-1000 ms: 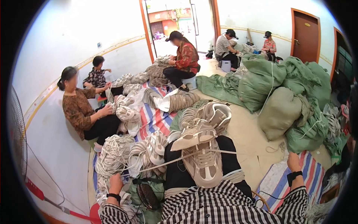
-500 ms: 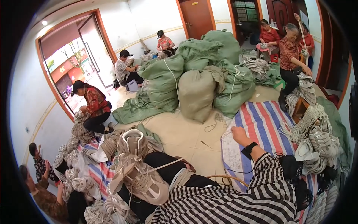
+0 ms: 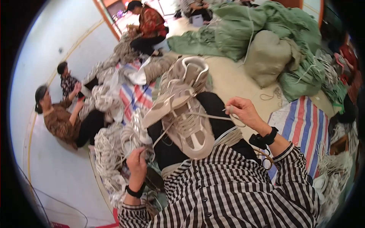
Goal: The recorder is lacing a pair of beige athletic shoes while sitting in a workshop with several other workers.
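1. Our shoe [image 3: 192, 133] lies on our lap [image 3: 213, 102], toe toward us.
2. Right of the shoe, our right hand [image 3: 244, 111]'s grip pinches the lace [image 3: 213, 116]; left of it, our left hand [image 3: 137, 164] is curled, but we cannot tell around what.
3. We judge the lace limp, best taken near its end; the shoe light, pliable, held by its sides.
4. Beyond the shoe, rightward, we see bulging green sacks [image 3: 236, 32], contents hidden.

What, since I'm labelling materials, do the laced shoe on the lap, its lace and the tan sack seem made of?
Laced shoe: perhaps matte mesh with synthetic overlays, given the darker toe patch. Lace: probably soft, matte textile; it curves. Tan sack: likely dull plastic weave or cloth; its surface creases.
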`<state>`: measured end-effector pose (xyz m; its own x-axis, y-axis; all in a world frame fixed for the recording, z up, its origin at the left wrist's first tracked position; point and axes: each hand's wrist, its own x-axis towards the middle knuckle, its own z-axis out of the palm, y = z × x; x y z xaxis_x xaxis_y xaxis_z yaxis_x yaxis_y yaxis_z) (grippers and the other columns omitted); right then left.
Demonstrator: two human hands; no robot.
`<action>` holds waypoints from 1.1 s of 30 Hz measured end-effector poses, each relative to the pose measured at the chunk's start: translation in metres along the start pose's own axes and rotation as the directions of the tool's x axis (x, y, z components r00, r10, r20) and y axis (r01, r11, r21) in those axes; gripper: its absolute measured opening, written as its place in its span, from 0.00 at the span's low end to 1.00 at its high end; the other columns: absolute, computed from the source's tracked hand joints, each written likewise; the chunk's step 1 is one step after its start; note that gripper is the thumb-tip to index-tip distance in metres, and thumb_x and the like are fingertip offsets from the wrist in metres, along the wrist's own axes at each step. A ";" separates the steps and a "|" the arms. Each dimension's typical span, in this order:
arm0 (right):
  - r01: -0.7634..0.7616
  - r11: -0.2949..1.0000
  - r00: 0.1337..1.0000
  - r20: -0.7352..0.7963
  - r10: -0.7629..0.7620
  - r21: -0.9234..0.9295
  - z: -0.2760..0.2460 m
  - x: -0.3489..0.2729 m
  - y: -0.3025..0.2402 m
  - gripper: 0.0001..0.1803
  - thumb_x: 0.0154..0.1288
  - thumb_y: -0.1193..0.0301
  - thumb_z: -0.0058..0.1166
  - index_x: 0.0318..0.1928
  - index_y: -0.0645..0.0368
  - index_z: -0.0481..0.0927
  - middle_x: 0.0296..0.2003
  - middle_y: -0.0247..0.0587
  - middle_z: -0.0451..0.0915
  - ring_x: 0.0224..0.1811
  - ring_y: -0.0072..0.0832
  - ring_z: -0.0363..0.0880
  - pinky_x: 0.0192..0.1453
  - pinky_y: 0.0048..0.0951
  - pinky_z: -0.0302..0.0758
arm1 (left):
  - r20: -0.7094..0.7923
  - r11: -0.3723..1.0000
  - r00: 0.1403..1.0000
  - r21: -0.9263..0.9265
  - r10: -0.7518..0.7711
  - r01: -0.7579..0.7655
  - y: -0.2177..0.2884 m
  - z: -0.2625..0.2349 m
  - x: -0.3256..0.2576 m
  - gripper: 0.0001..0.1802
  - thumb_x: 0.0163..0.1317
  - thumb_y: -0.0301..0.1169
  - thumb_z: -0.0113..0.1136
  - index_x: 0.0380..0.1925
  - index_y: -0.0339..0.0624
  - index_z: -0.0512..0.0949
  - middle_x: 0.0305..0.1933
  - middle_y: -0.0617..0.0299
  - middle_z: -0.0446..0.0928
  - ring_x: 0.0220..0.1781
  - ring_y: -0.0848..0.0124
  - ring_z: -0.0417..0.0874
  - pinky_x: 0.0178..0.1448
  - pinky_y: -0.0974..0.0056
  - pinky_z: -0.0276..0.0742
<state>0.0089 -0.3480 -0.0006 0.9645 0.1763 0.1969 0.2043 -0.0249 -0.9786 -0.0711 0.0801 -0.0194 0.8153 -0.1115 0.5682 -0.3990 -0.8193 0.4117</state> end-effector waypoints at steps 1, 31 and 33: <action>-0.028 0.999 0.998 0.051 0.027 0.029 0.021 0.010 -0.003 0.04 0.66 0.74 0.54 0.37 0.62 0.78 0.27 0.27 0.77 0.30 0.13 0.72 0.35 0.17 0.70 | -0.009 0.999 0.999 -0.022 0.031 -0.031 0.010 0.003 0.005 0.07 0.59 0.20 0.54 0.36 0.34 0.78 0.32 0.50 0.79 0.34 0.56 0.81 0.40 0.62 0.74; 0.506 0.559 0.822 0.171 -0.543 -0.657 0.097 0.053 0.011 0.07 0.53 0.80 0.53 0.34 0.62 0.74 0.28 0.46 0.74 0.32 0.44 0.76 0.35 0.39 0.72 | 0.081 0.792 0.961 -0.551 -0.263 0.263 0.043 0.091 0.070 0.08 0.66 0.19 0.51 0.40 0.34 0.79 0.30 0.66 0.77 0.34 0.78 0.76 0.42 0.73 0.73; 0.495 0.516 0.829 0.202 -0.522 -0.699 0.098 0.054 0.003 0.06 0.54 0.80 0.53 0.34 0.62 0.75 0.29 0.46 0.74 0.33 0.45 0.76 0.35 0.39 0.72 | 0.079 0.750 0.961 -0.610 -0.266 0.257 0.046 0.092 0.072 0.08 0.66 0.19 0.51 0.40 0.34 0.79 0.30 0.66 0.77 0.34 0.78 0.76 0.41 0.73 0.73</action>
<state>0.0452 -0.2424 0.0009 0.6588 0.3577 0.6619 0.7001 -0.6136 -0.3652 0.0080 -0.0178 -0.0252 0.9224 0.0667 0.3804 -0.3451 -0.3002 0.8893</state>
